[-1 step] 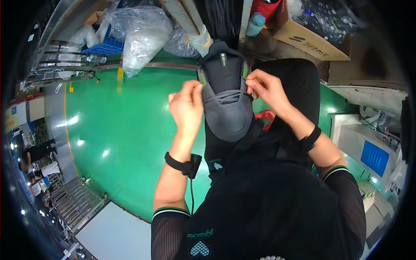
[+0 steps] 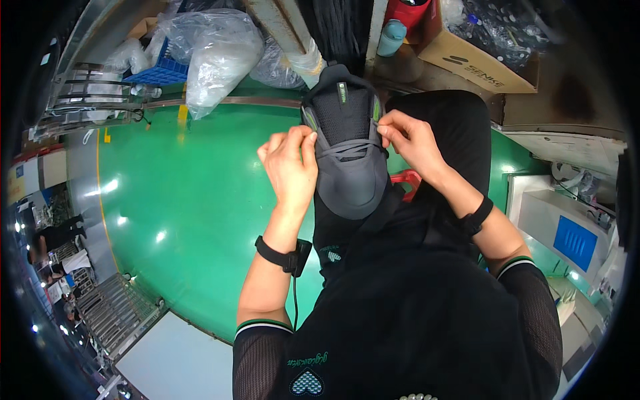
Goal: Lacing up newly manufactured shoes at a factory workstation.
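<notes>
A dark grey sneaker (image 2: 351,180) with green side accents lies over my lap, toe toward me and collar away. Its grey shoelace (image 2: 350,148) crosses the lower part of the throat, below the mesh tongue (image 2: 341,110). At the shoe's left edge, my left hand (image 2: 291,160) is closed in a thumb-and-finger pinch on the shoelace. My right hand (image 2: 411,141) pinches the lace at the opposite edge, thumb and forefinger together. The lace ends within my fingers are mostly hidden.
Beyond the shoe stands a metal post (image 2: 290,33). Clear plastic bags (image 2: 223,60) and a blue crate (image 2: 160,72) lie at the far left. A cardboard box (image 2: 477,63) and a light-blue bottle (image 2: 392,38) are at the far right. Green floor (image 2: 200,200) spreads leftward.
My left hand has shifted slightly right and down along the shoe's edge, its fingers bent a little differently. The shoe has moved slightly left. My right hand is nearly unchanged.
</notes>
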Demonstrator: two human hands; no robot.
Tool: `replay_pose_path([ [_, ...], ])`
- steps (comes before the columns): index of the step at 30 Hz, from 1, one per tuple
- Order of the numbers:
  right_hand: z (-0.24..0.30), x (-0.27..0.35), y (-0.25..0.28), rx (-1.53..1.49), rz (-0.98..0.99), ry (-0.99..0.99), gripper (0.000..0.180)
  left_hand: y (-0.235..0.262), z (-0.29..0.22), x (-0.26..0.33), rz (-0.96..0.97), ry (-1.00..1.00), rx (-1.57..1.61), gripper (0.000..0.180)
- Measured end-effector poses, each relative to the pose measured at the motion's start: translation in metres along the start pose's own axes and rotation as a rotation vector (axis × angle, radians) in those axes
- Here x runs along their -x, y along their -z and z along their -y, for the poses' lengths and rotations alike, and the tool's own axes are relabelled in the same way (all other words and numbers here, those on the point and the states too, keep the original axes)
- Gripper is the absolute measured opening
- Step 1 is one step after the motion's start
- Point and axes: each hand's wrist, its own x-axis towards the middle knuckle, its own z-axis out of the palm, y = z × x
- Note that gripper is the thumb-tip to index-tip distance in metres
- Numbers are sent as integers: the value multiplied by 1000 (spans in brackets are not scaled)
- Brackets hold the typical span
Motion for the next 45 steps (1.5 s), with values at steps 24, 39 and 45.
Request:
replay_pose_path([
  [24,27,-23,23,997,304,775,8,4,-5,24,-43,352,123,8],
  [39,43,-36,36,961,187,911,33,17,17,-26,571,645,728,12],
  [45,54,-69,40,1105,502,1109,21,28,-4,-38,290,-522,-354,9],
])
